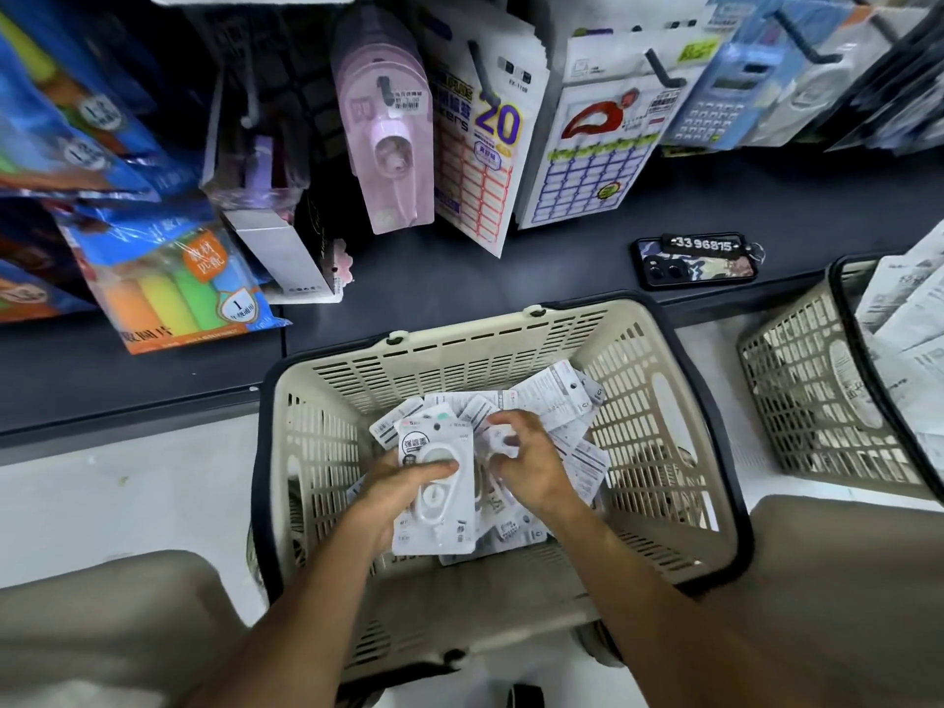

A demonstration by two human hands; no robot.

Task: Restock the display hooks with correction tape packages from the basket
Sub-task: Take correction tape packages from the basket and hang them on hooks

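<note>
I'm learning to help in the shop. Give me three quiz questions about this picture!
1. True or false: the left hand holds a correction tape package over the basket.
2. What lies on the dark shelf behind the basket? A) a phone B) a cup C) scissors
3. Fill in: the right hand reaches into the pile of ____ in the basket.

Key: 1 true. 2 A, the phone. 3 packages.
</note>
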